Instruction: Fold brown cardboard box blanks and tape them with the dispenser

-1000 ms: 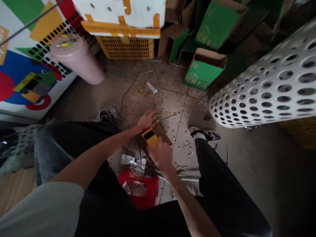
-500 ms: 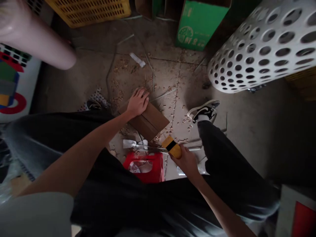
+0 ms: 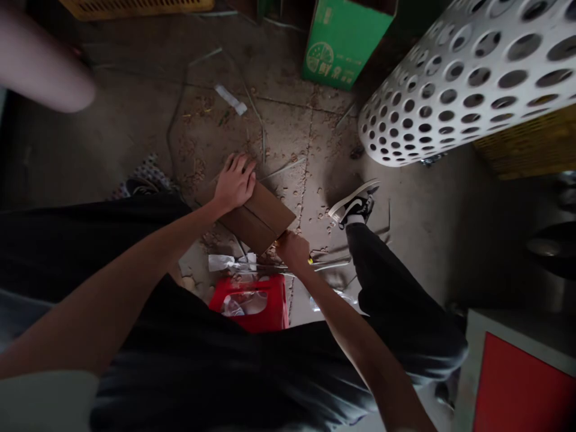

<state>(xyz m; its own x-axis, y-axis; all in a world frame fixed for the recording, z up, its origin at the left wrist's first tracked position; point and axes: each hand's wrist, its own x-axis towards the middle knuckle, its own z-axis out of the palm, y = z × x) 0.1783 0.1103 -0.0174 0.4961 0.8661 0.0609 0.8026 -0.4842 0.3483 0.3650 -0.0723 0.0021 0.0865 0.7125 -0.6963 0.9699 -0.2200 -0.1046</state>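
Observation:
A brown cardboard box lies tilted on the floor between my feet. My left hand rests on its upper left part, fingers stretched over the surface and not gripping. My right hand is closed at the box's lower right corner. It is wrapped round a yellow object with a black band, of which only a small yellow bit shows beside the hand. The hand hides its exact kind, and I cannot tell whether it touches the box.
Shavings and thin strips litter the floor. A red plastic stool stands close in front of me. Beyond are a green carton and a yellow crate. A white perforated tube leans in from the right, a pink cylinder from the left.
My right hand has moved up and left to the box's corner, the yellow object now mostly hidden in it. My left hand stays on the box. The whole view has shifted slightly.

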